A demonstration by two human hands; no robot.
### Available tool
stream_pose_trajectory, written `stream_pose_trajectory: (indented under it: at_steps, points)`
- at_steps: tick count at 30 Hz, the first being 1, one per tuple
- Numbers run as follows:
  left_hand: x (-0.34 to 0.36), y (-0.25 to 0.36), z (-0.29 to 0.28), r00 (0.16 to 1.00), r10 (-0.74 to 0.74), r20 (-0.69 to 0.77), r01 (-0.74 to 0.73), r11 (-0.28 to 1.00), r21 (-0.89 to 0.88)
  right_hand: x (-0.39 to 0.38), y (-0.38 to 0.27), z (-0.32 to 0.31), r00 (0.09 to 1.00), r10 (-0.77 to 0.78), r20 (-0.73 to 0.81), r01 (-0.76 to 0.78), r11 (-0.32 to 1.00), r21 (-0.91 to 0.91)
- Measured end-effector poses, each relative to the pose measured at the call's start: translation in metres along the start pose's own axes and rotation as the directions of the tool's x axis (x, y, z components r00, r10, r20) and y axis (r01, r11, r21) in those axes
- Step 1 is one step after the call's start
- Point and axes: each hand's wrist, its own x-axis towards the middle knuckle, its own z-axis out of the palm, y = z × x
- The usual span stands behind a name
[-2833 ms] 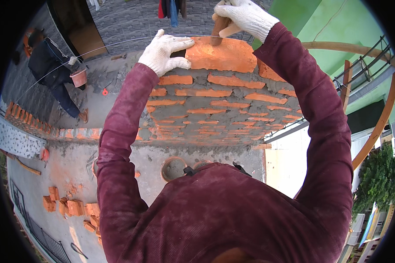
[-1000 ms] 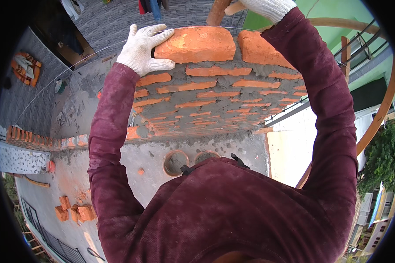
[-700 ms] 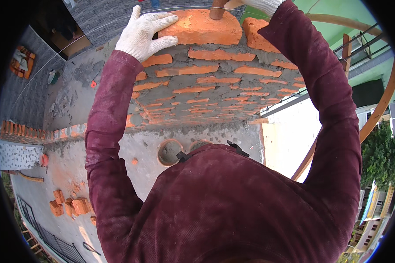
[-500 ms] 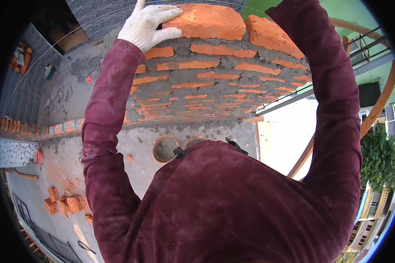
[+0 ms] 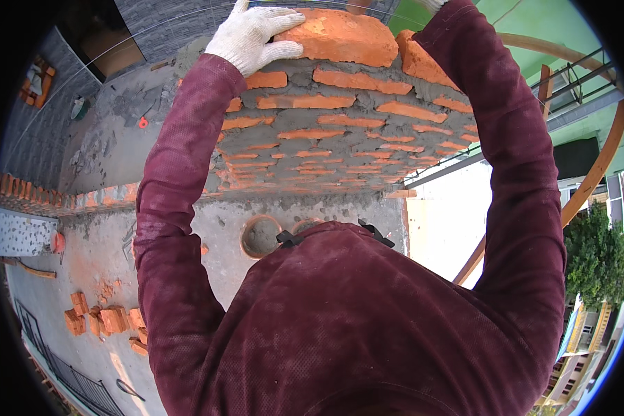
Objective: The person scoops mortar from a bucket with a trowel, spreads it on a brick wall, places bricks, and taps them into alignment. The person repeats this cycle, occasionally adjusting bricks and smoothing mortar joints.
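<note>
My left hand (image 5: 256, 40), in a white knitted glove, grips the left end of an orange brick (image 5: 347, 36) on top of the wall. Its thumb lies against the near face and its fingers reach over the top. Of my right hand (image 5: 433, 5) only a bit of white glove shows at the upper edge; its fingers are out of frame. A second brick (image 5: 423, 61) lies to the right in the top course, partly behind my right sleeve. Below them runs the brick wall (image 5: 333, 102) with grey mortar joints. A small brownish thing (image 5: 358, 5) pokes up behind the first brick, too cut off to name.
Two round tubs stand at the wall's foot, one holding grey mortar (image 5: 262, 236). Loose bricks (image 5: 111, 319) lie on the floor at left. A thin string (image 5: 180, 21) crosses above the wall. Curved wooden poles (image 5: 598, 166) and metal bars stand at right.
My right arm has shifted left toward the held brick, and a bit of its glove now shows. The brownish thing has come into view behind the brick. My left hand keeps its grip.
</note>
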Motion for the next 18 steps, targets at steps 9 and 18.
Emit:
stream_pose_trajectory:
  at_steps: [9,18]
  points:
    - [-0.018,-0.016,-0.018,0.998,-0.059,0.02,0.06,0.994,-0.093,0.025,-0.066,-0.039,0.962,0.257,0.095,-0.272,0.852,0.448]
    - [-0.029,-0.035,-0.003,0.994,-0.085,0.069,0.071,0.98,0.188,0.016,-0.064,0.009,0.978,0.102,0.183,-0.146,0.957,0.251]
